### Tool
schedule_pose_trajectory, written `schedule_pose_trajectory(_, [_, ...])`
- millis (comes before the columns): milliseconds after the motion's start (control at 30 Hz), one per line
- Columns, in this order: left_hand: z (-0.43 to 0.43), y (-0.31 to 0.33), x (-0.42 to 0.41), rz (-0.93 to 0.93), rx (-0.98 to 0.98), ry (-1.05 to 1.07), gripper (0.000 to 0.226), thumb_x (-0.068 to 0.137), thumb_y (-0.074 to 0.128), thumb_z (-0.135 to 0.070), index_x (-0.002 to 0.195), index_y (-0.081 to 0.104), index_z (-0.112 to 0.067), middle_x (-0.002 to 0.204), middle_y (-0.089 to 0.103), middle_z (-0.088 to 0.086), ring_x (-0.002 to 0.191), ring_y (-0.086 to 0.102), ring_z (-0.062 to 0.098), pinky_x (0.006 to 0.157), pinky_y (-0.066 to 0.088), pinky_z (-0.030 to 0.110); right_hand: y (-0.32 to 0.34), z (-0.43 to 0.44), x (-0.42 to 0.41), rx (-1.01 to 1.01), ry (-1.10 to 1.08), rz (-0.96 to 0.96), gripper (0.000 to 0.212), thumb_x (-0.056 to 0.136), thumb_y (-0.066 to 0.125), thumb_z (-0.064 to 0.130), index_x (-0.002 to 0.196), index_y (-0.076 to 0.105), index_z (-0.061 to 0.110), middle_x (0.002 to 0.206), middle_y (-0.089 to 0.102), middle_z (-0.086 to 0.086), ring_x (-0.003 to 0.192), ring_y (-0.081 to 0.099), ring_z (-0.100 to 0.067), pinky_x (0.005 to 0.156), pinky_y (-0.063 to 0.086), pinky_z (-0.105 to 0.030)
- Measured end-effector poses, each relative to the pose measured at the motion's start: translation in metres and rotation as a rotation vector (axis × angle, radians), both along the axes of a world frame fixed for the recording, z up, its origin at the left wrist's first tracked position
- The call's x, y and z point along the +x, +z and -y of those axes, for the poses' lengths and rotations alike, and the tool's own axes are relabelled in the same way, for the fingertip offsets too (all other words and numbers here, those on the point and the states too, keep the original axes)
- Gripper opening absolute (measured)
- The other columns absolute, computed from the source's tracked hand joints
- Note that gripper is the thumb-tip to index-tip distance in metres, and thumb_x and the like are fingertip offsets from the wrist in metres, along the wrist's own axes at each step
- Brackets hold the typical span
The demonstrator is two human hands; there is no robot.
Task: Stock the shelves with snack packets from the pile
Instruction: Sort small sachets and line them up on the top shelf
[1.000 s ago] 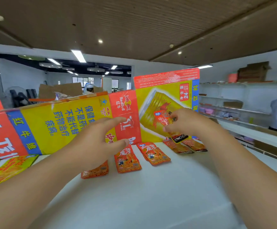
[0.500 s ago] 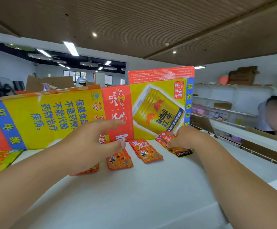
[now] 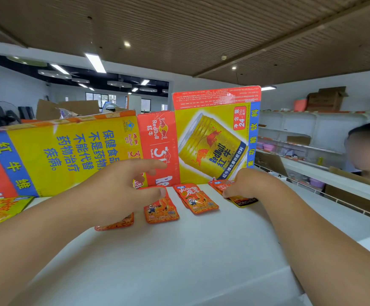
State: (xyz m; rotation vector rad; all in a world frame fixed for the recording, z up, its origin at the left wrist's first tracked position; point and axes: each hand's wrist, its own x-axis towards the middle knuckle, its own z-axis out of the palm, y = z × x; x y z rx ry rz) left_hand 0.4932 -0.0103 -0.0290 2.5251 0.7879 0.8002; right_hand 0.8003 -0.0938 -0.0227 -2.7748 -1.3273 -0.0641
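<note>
White shelf (image 3: pixel 179 261), row of orange snack packets (image 3: pixel 196 200), left hand (image 3: pixel 115 195) at 9 o'clock, fingers spread, right hand (image 3: pixel 248 184) at 3 o'clock pinching end stack (image 3: pixel 243 200), Red Bull carton (image 3: pixel 212 140) at 12 o'clock.

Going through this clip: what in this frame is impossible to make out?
Head view only.
- Leftmost orange packet: mostly under the left hand; print unreadable.
- Stack of packets under the right hand: count hidden by the hand, and whether its grip pinches or just presses.
- Yellow packet: cut off by the left edge.
- Far-shelf goods: too small.
</note>
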Motion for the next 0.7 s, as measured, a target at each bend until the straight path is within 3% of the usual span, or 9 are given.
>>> schedule_pose_trajectory(100, [-0.001, 0.001, -0.001, 0.001, -0.012, -0.002, 0.054, 0.083, 0.068, -0.06, 0.133, 0.049, -0.064, 0.129, 0.056, -0.031, 0.117, 0.055, 0.001, 0.102, 0.049, 0.037, 0.0, 0.0, 0.001, 0.004, 0.0, -0.015, 0.046, 0.083, 0.069, 0.058, 0.092, 0.052, 0.017, 0.079, 0.054, 0.001, 0.068, 0.051, -0.011, 0.055, 0.036, -0.026])
schedule_pose_trajectory(233, [0.0, 0.001, -0.001, -0.014, -0.002, 0.003, 0.054, 0.085, 0.068, -0.058, 0.135, 0.049, -0.061, 0.125, 0.057, -0.032, 0.116, 0.056, 0.0, 0.102, 0.049, 0.037, -0.003, -0.003, 0.009, 0.019, -0.015, -0.029, 0.051, 0.078, 0.069, 0.066, 0.078, 0.05, 0.019, 0.078, 0.056, 0.001, 0.068, 0.054, -0.011, 0.056, 0.038, -0.027])
schedule_pose_trajectory(400, [0.001, 0.003, -0.001, -0.011, -0.006, -0.001, 0.052, 0.085, 0.068, -0.057, 0.133, 0.05, -0.061, 0.123, 0.056, -0.033, 0.115, 0.055, -0.001, 0.102, 0.048, 0.035, 0.003, 0.003, 0.005, 0.104, 0.056, -0.04, 0.053, 0.086, 0.062, 0.066, 0.064, 0.043, 0.022, 0.068, 0.043, 0.001, 0.061, 0.043, -0.014, 0.052, 0.031, -0.028])
schedule_pose_trajectory(467, [0.001, 0.003, -0.001, -0.011, -0.004, 0.001, 0.051, 0.084, 0.069, -0.056, 0.132, 0.051, -0.06, 0.121, 0.056, -0.034, 0.114, 0.056, -0.001, 0.101, 0.048, 0.034, 0.006, 0.004, 0.005, 0.138, 0.094, -0.036, 0.046, 0.087, 0.062, 0.065, 0.077, 0.062, 0.02, 0.081, 0.058, -0.003, 0.072, 0.056, -0.017, 0.058, 0.042, -0.029])
schedule_pose_trajectory(500, [0.001, 0.004, -0.001, -0.013, -0.001, 0.004, 0.05, 0.084, 0.069, -0.056, 0.131, 0.052, -0.06, 0.12, 0.057, -0.034, 0.113, 0.056, -0.002, 0.101, 0.048, 0.033, 0.007, 0.004, 0.005, 0.16, 0.108, -0.037, 0.049, 0.087, 0.063, 0.064, 0.096, 0.07, 0.016, 0.097, 0.066, -0.007, 0.087, 0.062, -0.02, 0.069, 0.049, -0.03])
schedule_pose_trajectory(567, [0.001, 0.004, -0.001, -0.014, 0.0, 0.005, 0.048, 0.084, 0.069, -0.056, 0.13, 0.053, -0.059, 0.119, 0.058, -0.034, 0.113, 0.056, -0.003, 0.1, 0.049, 0.033, 0.008, 0.003, 0.006, 0.227, 0.135, -0.061, 0.064, 0.087, 0.064, 0.063, 0.128, 0.066, 0.014, 0.126, 0.064, -0.009, 0.111, 0.062, -0.025, 0.089, 0.052, -0.035])
schedule_pose_trajectory(700, [0.003, 0.004, -0.001, -0.011, 0.001, 0.006, 0.041, 0.085, 0.069, -0.054, 0.123, 0.056, -0.06, 0.118, 0.059, -0.032, 0.112, 0.056, -0.003, 0.1, 0.049, 0.033, 0.009, 0.002, 0.0, 0.308, 0.251, -0.133, 0.064, 0.088, 0.065, 0.061, 0.14, 0.057, 0.024, 0.137, 0.059, -0.001, 0.121, 0.056, -0.022, 0.092, 0.046, -0.034])
